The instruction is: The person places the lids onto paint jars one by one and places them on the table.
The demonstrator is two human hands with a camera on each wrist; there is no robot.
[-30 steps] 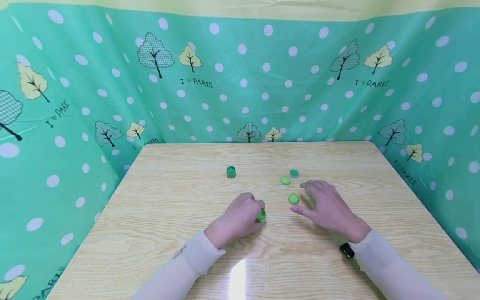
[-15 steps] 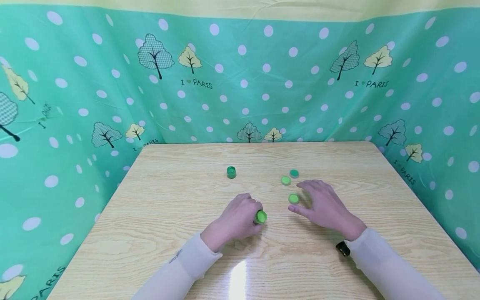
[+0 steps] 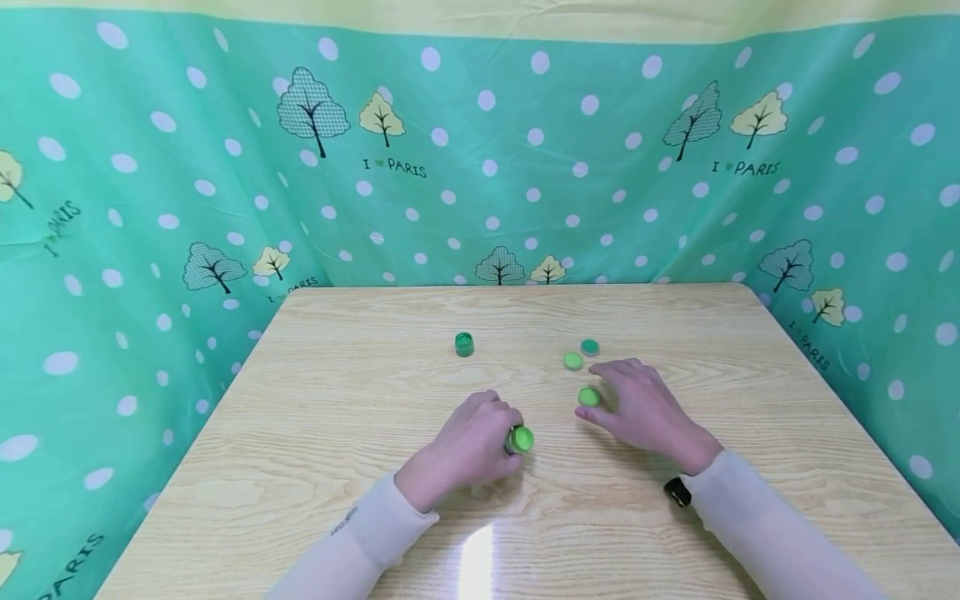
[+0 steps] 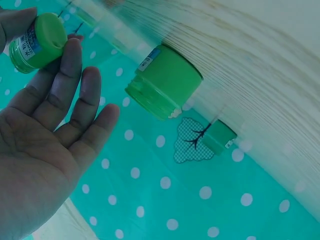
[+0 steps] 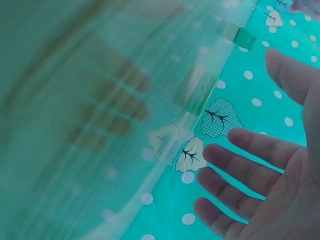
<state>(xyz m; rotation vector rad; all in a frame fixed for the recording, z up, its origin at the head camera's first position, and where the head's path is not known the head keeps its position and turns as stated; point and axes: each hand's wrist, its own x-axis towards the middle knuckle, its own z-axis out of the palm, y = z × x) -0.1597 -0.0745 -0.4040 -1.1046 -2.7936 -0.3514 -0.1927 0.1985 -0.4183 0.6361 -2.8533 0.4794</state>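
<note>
My left hand [image 3: 474, 442] pinches a small open paint jar [image 3: 521, 439] of light green paint between thumb and fingers, its mouth facing the head camera. In the left wrist view, this paint jar [image 4: 42, 40] shows a printed label and a threaded neck. My right hand [image 3: 645, 412] is spread, thumb and fingertips around a light green lid [image 3: 588, 396]. Its thumb overlaps that lid's edge in the head view. Fingers of the right hand [image 5: 265, 175] are nearly straight, with nothing held between them in the right wrist view.
A dark green open jar [image 3: 464, 344] stands farther back on the wooden table [image 3: 360, 375]. Another light green jar [image 4: 165, 82] shows in the left wrist view. A light green lid [image 3: 573, 361] and a dark green lid [image 3: 590, 347] lie beyond the right hand. Patterned cloth surrounds the table.
My left hand has tipped the jar so its mouth faces the head camera more, shifting slightly nearer the person. My right hand has slid a little left, its thumb now overlapping the near lid.
</note>
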